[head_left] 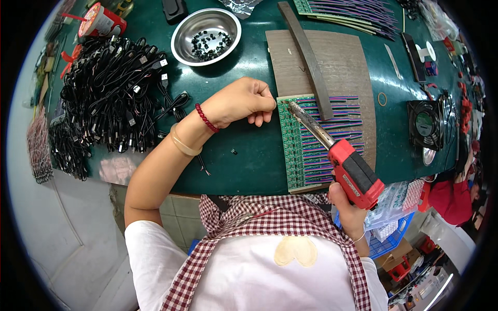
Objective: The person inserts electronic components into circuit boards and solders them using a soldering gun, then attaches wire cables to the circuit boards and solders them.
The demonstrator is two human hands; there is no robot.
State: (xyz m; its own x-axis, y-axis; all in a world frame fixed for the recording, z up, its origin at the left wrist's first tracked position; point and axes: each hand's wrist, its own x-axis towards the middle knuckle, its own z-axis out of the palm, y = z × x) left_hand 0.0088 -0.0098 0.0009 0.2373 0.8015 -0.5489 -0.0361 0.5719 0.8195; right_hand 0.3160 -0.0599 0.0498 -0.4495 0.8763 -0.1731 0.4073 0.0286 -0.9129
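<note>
My right hand (348,211) is wrapped around the red and black handle of a soldering gun (357,175). Its metal tip reaches up and left to the top end of a green circuit board panel (291,145), which has rows of blue, pink and black wires running off to the right. Just left of that same end, my left hand (253,103) is closed in a pinch; whatever its fingers hold, if anything, is hidden. The panel lies on a brown board (282,57), and a long grey bar (311,65) rests across the wires.
A steel bowl (228,52) of small black parts stands at the back, left of the brown board. Black USB cables (111,93) are heaped at the left, near a red cup (104,23). At the right is a black fan (425,124). More wired boards (353,15) lie far back.
</note>
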